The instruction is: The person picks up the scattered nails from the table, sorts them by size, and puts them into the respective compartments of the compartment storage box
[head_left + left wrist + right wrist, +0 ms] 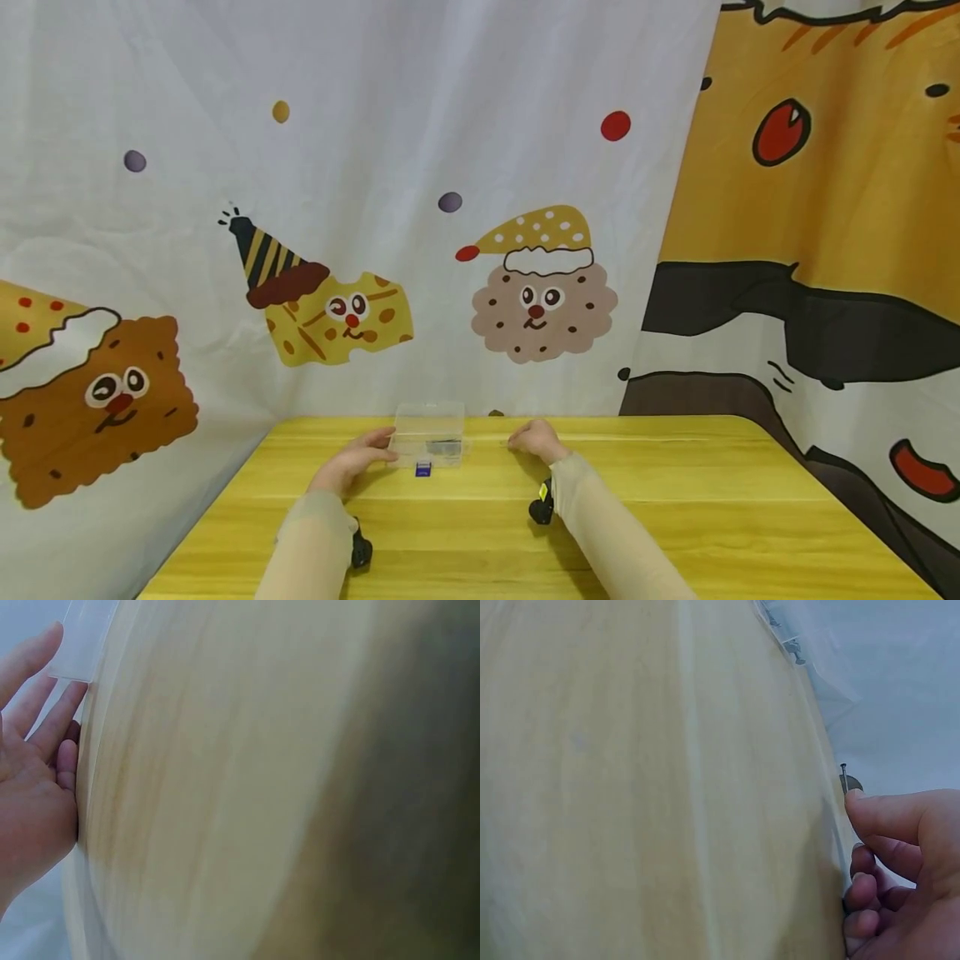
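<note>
A clear plastic box (405,460) stands near the table's back edge, its lid (429,417) raised behind it. Small dark metal pieces (795,651) lie inside. My left hand (356,461) is at the box's left side, its fingertips right at the wall; in the left wrist view its fingers (52,727) are fairly straight, beside the box corner (81,645). To the right of the box, my right hand (538,439) pinches a thin metal nail (844,774) between thumb and forefinger, flat head upward. The other fingers (862,889) are curled by the table's surface.
A small blue label (423,469) shows at the box's front. The yellow wood-grain table (465,542) runs back to a white cartoon-printed curtain (450,125). Black wrist cameras (542,504) are worn on both wrists, over light sleeves.
</note>
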{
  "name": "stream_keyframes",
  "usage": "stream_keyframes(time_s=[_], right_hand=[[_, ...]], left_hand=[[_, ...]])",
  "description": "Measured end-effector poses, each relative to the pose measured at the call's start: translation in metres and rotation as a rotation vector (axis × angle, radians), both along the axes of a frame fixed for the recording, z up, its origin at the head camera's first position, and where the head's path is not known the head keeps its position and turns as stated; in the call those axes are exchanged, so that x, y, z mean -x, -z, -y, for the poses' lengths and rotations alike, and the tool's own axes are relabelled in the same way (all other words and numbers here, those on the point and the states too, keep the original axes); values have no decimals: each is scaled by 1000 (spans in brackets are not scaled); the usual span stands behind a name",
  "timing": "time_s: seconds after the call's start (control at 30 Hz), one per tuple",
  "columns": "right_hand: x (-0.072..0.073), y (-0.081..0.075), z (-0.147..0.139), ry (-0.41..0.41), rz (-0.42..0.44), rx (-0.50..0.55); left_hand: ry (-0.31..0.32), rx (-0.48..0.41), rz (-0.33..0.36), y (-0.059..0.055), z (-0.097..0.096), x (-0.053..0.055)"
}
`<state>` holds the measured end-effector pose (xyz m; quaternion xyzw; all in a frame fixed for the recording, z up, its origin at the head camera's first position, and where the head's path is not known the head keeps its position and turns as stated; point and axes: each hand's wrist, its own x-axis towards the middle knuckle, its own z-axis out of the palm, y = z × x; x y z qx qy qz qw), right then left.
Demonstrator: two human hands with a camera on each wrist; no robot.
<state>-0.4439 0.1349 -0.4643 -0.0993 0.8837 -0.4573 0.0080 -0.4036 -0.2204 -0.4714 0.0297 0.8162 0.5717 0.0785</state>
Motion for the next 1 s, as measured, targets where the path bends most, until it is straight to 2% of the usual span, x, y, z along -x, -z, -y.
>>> stream_keyframes(time_s=[0.17,0.53,0.77,1.0], right_hand=[[4,-4,0,30,25,24],[19,-19,-3,34,-17,-14],[11,-39,-2,0,16,-15],[9,-52,3,-48,-12,4]], left_hand=[[16,9,-8,-1,-1,1],[7,7,12,-2,1,1],[9,9,-3,-1,1,-2],[12,13,-9,-1,1,-2]])
